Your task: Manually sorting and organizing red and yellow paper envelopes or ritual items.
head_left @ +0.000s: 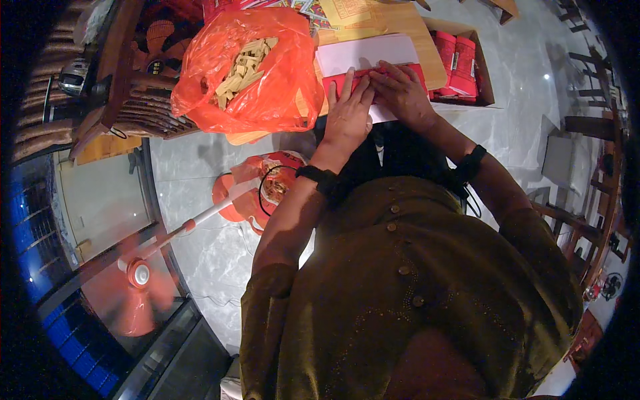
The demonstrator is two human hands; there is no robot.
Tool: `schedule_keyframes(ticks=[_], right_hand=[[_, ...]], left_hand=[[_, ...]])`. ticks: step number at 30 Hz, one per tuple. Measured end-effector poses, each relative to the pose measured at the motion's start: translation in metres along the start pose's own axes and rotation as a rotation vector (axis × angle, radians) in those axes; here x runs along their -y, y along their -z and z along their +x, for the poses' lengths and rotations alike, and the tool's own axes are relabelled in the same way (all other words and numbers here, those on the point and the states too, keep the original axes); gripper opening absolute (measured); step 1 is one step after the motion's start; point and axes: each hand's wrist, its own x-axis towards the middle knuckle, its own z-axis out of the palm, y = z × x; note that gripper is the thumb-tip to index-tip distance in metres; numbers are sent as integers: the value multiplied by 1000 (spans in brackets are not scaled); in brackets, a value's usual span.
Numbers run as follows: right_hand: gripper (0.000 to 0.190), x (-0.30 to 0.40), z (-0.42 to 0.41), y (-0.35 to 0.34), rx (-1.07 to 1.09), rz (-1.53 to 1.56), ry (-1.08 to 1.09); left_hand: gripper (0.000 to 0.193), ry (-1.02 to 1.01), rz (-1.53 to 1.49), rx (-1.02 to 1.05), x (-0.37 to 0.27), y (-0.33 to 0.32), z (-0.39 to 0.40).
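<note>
A sheet of red paper lies over white paper at the front edge of a wooden table. My left hand rests on the red paper with its fingers spread, and the thumb is tucked near the sheet's lower edge. Beside it, my right hand lies palm down, its fingertips meeting the left fingers near the middle of the sheet. Whether anything is pinched beneath the fingertips is hidden. Left of my hands is a red plastic bag containing folded yellowish paper pieces.
A cardboard box of red wrapped packs stands to the right. Yellow printed sheets lie at the back. On the floor, left, are another red bag and a spinning orange fan. A wooden chair stands left.
</note>
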Motion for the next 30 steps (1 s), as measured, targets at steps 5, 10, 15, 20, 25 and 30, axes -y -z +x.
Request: schedule_keyframes(ticks=[5, 10, 15, 20, 25, 30], right_hand=[[41, -2, -2, -5, 22, 8, -3], [42, -4, -4, -6, 31, 1, 2], [41, -6, -2, -3, 37, 27, 3], [38, -21, -4, 24, 111, -32, -10], [33, -82, -43, 31, 53, -201, -253], [33, -105, -68, 12, -105, 254, -645]], left_hand=[[57, -2, 8, 2, 0, 0, 0], [54, -5, -11, -9, 0, -2, -1], [57, -13, -7, -27, 2, -6, 0], [64, -7, -4, -60, 2, -9, 1], [66, 5, 32, 11, 0, -4, 2], [66, 3, 5, 26, -3, 1, 4]])
